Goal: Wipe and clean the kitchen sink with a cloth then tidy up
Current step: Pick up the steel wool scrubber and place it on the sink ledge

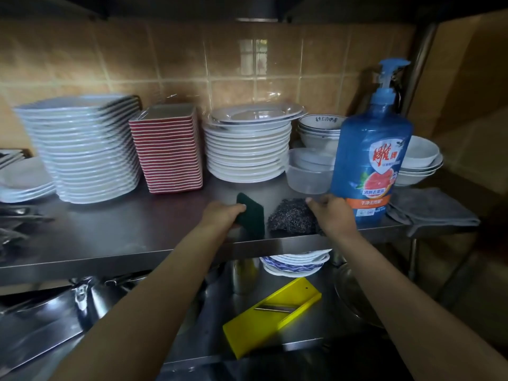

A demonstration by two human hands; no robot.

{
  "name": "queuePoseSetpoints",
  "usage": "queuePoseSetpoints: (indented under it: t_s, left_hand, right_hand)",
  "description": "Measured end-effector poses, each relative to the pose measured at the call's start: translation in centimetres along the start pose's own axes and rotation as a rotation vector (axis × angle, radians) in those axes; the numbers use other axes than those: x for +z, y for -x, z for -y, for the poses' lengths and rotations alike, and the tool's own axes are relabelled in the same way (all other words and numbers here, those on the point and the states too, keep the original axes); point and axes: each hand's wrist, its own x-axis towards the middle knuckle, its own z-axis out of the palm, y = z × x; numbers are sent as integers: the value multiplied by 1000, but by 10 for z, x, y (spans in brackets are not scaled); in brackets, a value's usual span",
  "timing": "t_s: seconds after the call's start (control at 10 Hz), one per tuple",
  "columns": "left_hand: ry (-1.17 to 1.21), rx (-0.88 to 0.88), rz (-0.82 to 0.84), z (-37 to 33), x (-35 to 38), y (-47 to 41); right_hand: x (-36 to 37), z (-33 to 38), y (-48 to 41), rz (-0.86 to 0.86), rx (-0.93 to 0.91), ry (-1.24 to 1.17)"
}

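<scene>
A dark green scouring pad point(254, 214) stands on edge on the steel shelf point(137, 232), and my left hand point(220, 214) grips its left side. Beside it lies a dark steel wool ball point(292, 217). My right hand point(334, 215) rests against the right side of the steel wool, next to a blue dish soap pump bottle point(371, 155); whether it holds anything is unclear. A grey cloth point(431, 209) lies folded at the shelf's right end. No sink shows in this view.
Behind my hands stand stacks of white plates point(82, 149), red-rimmed square dishes point(167, 149), round plates point(247, 147), bowls point(319, 130) and a plastic tub point(306, 177). On the lower shelf lie a yellow slicer point(272, 314), patterned plates point(295, 264) and steel pans point(55, 312).
</scene>
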Motion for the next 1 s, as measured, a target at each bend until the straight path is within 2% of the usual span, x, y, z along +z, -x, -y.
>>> queuePoseSetpoints:
  t_s: [0.1, 0.2, 0.3, 0.7, 0.8, 1.0]
  left_hand:
    - [-236, 93, -29, 6, 0, -1]
    - [-543, 178, -28, 10, -4, 0]
    - [-723, 224, -39, 13, -5, 1]
    - [-823, 262, -64, 13, 1, 6]
    - [-795, 266, -75, 12, -2, 8]
    - [-571, 280, -87, 2, -14, 12]
  right_hand:
    - [-4, 1, 3, 20, -10, -124]
    - [-7, -3, 8, 103, -9, -142]
    - [-5, -9, 10, 170, 34, -1]
    - [-3, -10, 9, 88, -90, 33]
    - [-5, -8, 14, 25, -138, 39]
    - [-15, 1, 18, -40, -174, 51]
